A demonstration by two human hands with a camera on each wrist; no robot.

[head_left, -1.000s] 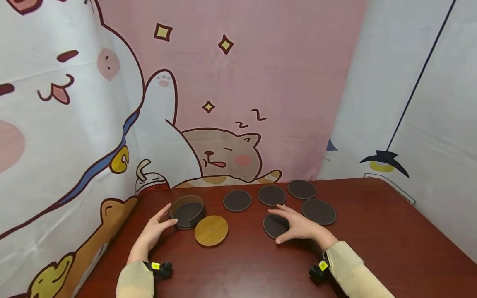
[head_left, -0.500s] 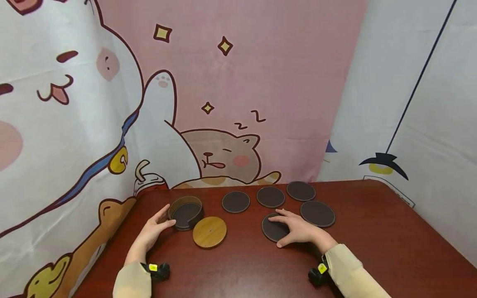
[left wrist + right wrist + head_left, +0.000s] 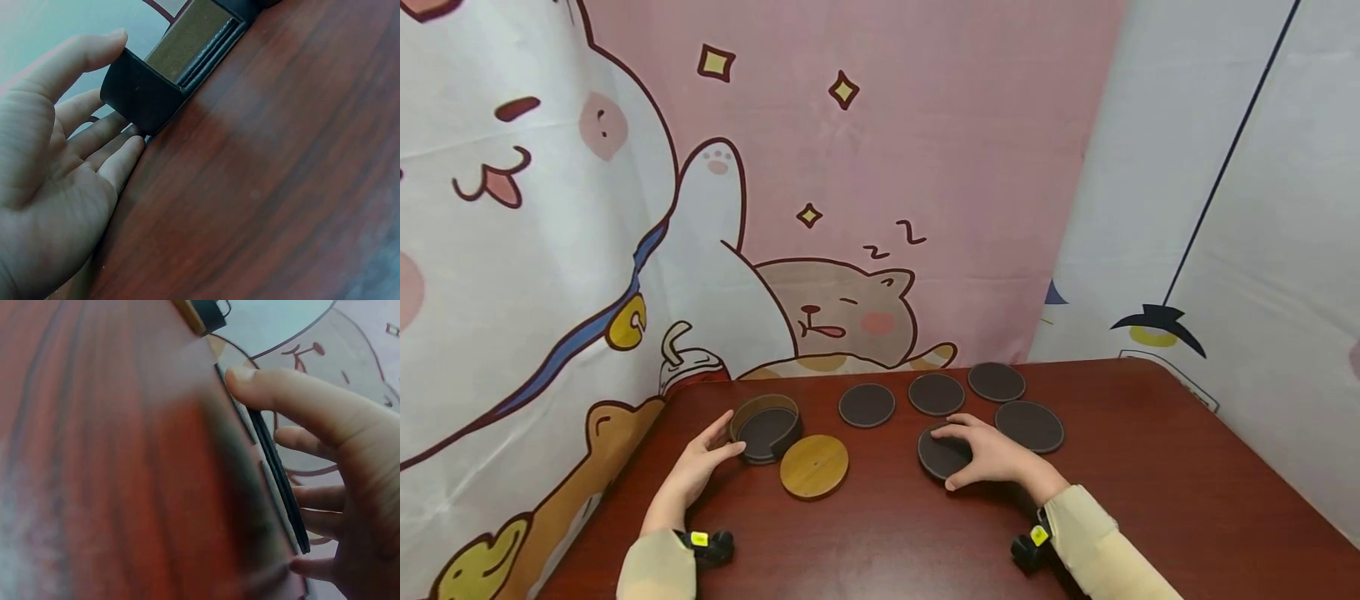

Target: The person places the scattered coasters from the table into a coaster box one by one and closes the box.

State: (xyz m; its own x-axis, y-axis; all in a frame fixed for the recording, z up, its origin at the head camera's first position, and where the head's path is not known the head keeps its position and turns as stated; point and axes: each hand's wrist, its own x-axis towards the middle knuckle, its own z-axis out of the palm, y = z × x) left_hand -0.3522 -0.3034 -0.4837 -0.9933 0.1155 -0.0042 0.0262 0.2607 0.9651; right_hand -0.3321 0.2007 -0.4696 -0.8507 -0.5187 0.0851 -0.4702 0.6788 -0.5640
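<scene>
My left hand point(image 3: 692, 467) holds the left side of a round dark coaster holder point(image 3: 786, 437), which has a brown inside wall and a notch in front. In the left wrist view the thumb lies at the top edge of the holder's wall point(image 3: 140, 90), with the fingers along its outside. A dark round coaster point(image 3: 940, 454) is held between the thumb and fingers of my right hand point(image 3: 992, 454). Seen edge-on in the right wrist view, this coaster point(image 3: 278, 475) is tilted and apart from the tabletop. Part of it is hidden behind the hand.
A round wooden disc point(image 3: 814, 468) lies in front of the holder. More dark coasters lie behind and right of the held one: one at the left point(image 3: 867, 406), one in the middle point(image 3: 936, 394), a far one point(image 3: 996, 382), and one at the right point(image 3: 1030, 427). The red-brown table point(image 3: 865, 550) meets a cartoon curtain.
My right thumb and fingers have closed on the coaster, which is now slightly raised. The left hand stays at the holder. The head view has shifted a little to the right.
</scene>
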